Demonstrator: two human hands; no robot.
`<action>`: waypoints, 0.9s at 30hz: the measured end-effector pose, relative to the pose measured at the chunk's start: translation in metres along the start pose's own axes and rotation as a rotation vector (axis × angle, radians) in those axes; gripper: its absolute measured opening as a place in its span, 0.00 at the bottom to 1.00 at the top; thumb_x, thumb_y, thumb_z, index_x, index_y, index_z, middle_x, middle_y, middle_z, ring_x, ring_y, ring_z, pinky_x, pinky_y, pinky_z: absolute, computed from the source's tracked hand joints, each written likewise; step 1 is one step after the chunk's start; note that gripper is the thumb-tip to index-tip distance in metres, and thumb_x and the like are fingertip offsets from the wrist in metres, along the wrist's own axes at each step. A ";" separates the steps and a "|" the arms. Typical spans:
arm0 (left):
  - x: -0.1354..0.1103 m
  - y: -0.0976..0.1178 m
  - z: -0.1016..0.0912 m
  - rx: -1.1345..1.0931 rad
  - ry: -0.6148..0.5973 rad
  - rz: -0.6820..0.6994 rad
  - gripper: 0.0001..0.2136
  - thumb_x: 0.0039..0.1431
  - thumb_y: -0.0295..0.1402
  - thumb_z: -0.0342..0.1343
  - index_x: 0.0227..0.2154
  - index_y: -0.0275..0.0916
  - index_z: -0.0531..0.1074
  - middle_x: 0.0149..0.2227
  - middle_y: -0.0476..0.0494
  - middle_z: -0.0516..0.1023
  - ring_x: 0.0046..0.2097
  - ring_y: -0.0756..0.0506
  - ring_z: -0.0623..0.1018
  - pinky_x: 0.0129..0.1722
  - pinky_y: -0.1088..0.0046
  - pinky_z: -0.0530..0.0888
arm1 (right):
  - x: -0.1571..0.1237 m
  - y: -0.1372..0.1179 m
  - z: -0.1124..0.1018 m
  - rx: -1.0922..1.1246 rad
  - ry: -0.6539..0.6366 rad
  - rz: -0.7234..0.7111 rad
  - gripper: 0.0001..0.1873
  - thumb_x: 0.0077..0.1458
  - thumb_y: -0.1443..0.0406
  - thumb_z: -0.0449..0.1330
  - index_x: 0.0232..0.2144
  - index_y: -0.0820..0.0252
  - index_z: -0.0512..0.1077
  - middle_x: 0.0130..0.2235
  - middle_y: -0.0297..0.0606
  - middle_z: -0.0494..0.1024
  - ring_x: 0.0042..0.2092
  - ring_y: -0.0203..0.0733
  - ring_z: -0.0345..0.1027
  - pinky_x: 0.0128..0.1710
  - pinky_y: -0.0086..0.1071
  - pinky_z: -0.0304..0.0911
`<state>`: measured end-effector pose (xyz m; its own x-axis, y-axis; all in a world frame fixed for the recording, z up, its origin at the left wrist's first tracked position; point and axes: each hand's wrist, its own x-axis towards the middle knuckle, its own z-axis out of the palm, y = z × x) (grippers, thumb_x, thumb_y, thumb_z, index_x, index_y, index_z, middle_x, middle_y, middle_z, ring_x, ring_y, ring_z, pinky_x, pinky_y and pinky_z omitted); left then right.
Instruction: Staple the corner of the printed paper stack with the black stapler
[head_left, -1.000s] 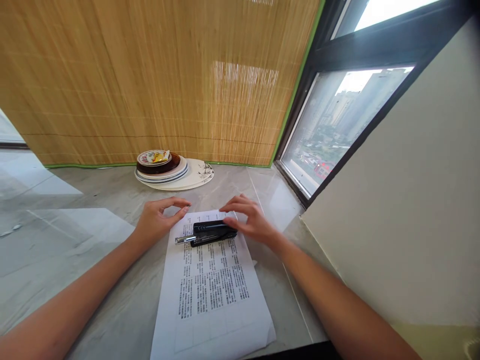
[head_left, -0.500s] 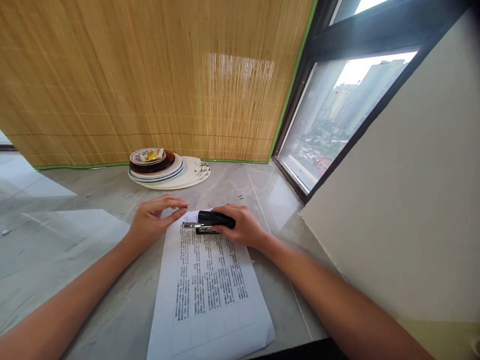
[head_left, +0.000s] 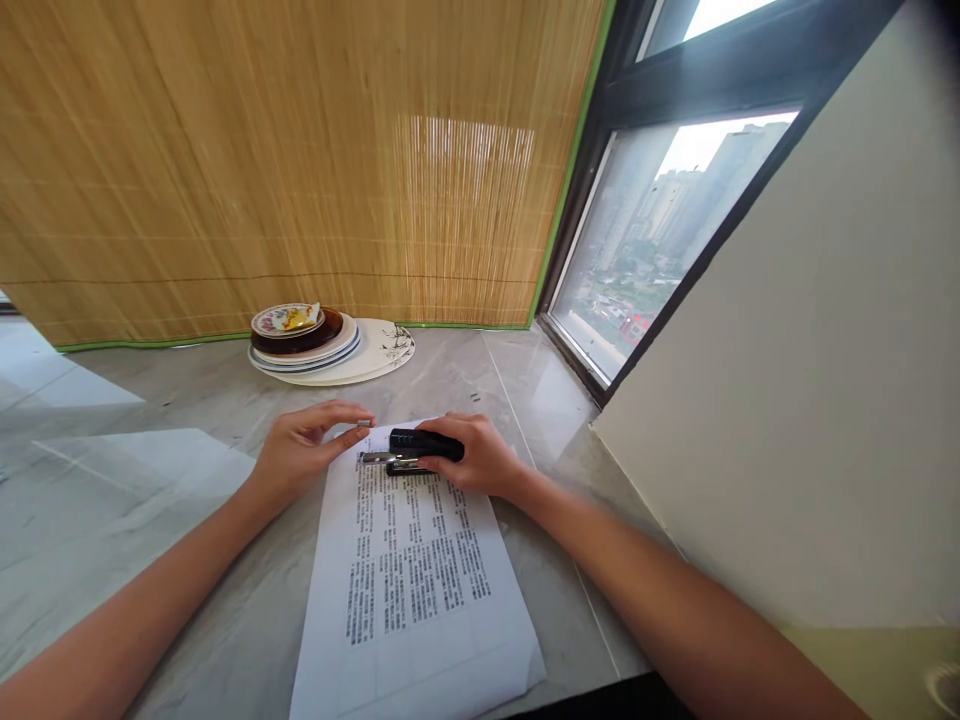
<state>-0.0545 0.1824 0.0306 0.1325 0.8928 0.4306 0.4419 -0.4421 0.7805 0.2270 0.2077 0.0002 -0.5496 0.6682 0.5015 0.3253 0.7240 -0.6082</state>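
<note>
My right hand [head_left: 480, 455] is wrapped round the rear of a black stapler [head_left: 426, 443]. The stapler points left over the top of a printed sheet of paper [head_left: 420, 560], its silver magazine sticking out beyond the black top. At the paper's upper left corner, my left hand [head_left: 304, 440] is closed in a pinch. Between its thumb and fingertips shows a small silvery strip of staples [head_left: 364, 423], just left of the stapler's front end. The lower part of the stapler is partly hidden by my right fingers.
Stacked plates [head_left: 300, 345] stand at the back, with a yellow packet [head_left: 300, 317] on top. Small staple pieces [head_left: 475, 397] lie on the grey marble surface [head_left: 187, 400] beyond my right hand. A bamboo blind [head_left: 285, 150] hangs behind; a wall [head_left: 787, 400] borders the right.
The staple strip now shows more plainly between my left fingertips. Both hands stay in nearly the same place by the stapler; the whole view has shifted slightly.
</note>
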 end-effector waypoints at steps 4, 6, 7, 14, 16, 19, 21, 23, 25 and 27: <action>-0.001 -0.004 0.001 -0.105 -0.094 -0.096 0.23 0.54 0.47 0.74 0.50 0.44 0.82 0.44 0.41 0.89 0.48 0.37 0.87 0.56 0.53 0.82 | 0.000 0.001 0.000 -0.012 0.029 -0.012 0.19 0.60 0.59 0.70 0.52 0.57 0.81 0.44 0.42 0.86 0.44 0.45 0.80 0.48 0.36 0.71; -0.002 -0.006 0.002 -0.129 -0.156 -0.152 0.28 0.54 0.47 0.74 0.56 0.43 0.78 0.43 0.40 0.89 0.49 0.37 0.87 0.56 0.54 0.82 | 0.000 0.000 -0.001 -0.015 0.024 -0.009 0.19 0.60 0.59 0.70 0.52 0.57 0.81 0.43 0.41 0.86 0.43 0.45 0.80 0.48 0.36 0.71; -0.002 -0.007 0.002 -0.124 -0.186 -0.173 0.29 0.54 0.47 0.74 0.56 0.42 0.78 0.44 0.39 0.89 0.49 0.37 0.87 0.56 0.54 0.82 | 0.000 0.000 -0.001 -0.016 0.021 -0.008 0.19 0.60 0.59 0.70 0.52 0.57 0.81 0.43 0.41 0.85 0.43 0.44 0.80 0.47 0.36 0.71; -0.002 -0.009 0.005 -0.077 -0.334 -0.211 0.25 0.53 0.47 0.75 0.51 0.42 0.81 0.43 0.40 0.88 0.45 0.37 0.87 0.50 0.59 0.83 | 0.000 -0.002 -0.001 0.006 0.030 -0.027 0.18 0.59 0.61 0.71 0.52 0.57 0.81 0.42 0.40 0.85 0.42 0.43 0.80 0.47 0.34 0.71; -0.002 -0.010 0.006 -0.084 -0.326 -0.229 0.26 0.52 0.47 0.75 0.51 0.42 0.80 0.41 0.41 0.88 0.44 0.38 0.87 0.48 0.61 0.82 | 0.000 -0.002 -0.001 0.002 0.035 -0.031 0.18 0.60 0.61 0.71 0.52 0.57 0.81 0.42 0.39 0.85 0.42 0.43 0.80 0.47 0.34 0.71; -0.002 -0.012 0.006 -0.095 -0.318 -0.261 0.27 0.51 0.48 0.75 0.51 0.41 0.80 0.41 0.40 0.88 0.43 0.38 0.87 0.46 0.62 0.82 | 0.000 -0.001 -0.001 -0.016 0.027 -0.034 0.18 0.60 0.60 0.70 0.52 0.56 0.81 0.42 0.39 0.85 0.42 0.43 0.79 0.46 0.34 0.71; -0.002 -0.014 0.005 -0.101 -0.321 -0.274 0.28 0.51 0.48 0.76 0.51 0.40 0.79 0.41 0.40 0.88 0.43 0.39 0.87 0.45 0.62 0.82 | 0.000 -0.001 -0.001 -0.023 0.025 -0.034 0.19 0.61 0.59 0.71 0.53 0.56 0.80 0.42 0.39 0.85 0.42 0.43 0.79 0.47 0.34 0.71; -0.002 -0.016 0.005 -0.111 -0.335 -0.277 0.27 0.51 0.47 0.76 0.51 0.41 0.79 0.42 0.40 0.88 0.44 0.39 0.87 0.46 0.63 0.82 | -0.001 -0.001 -0.001 -0.026 0.029 -0.039 0.19 0.60 0.59 0.71 0.53 0.56 0.80 0.42 0.39 0.85 0.42 0.43 0.79 0.46 0.34 0.71; -0.002 -0.018 0.005 -0.108 -0.353 -0.268 0.25 0.52 0.47 0.75 0.49 0.41 0.80 0.42 0.40 0.88 0.45 0.39 0.87 0.47 0.63 0.82 | -0.001 -0.001 -0.001 -0.028 0.032 -0.052 0.19 0.60 0.60 0.71 0.52 0.56 0.80 0.42 0.40 0.85 0.41 0.43 0.79 0.46 0.34 0.71; -0.003 -0.018 0.005 -0.091 -0.359 -0.251 0.23 0.52 0.47 0.75 0.47 0.41 0.81 0.43 0.40 0.88 0.45 0.39 0.86 0.47 0.63 0.81 | 0.000 -0.001 0.000 -0.026 0.038 -0.066 0.18 0.60 0.60 0.71 0.52 0.56 0.80 0.42 0.40 0.85 0.41 0.42 0.79 0.45 0.34 0.71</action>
<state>-0.0581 0.1879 0.0128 0.3380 0.9398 0.0502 0.4223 -0.1991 0.8843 0.2270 0.2065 0.0007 -0.5410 0.6248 0.5630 0.3100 0.7704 -0.5571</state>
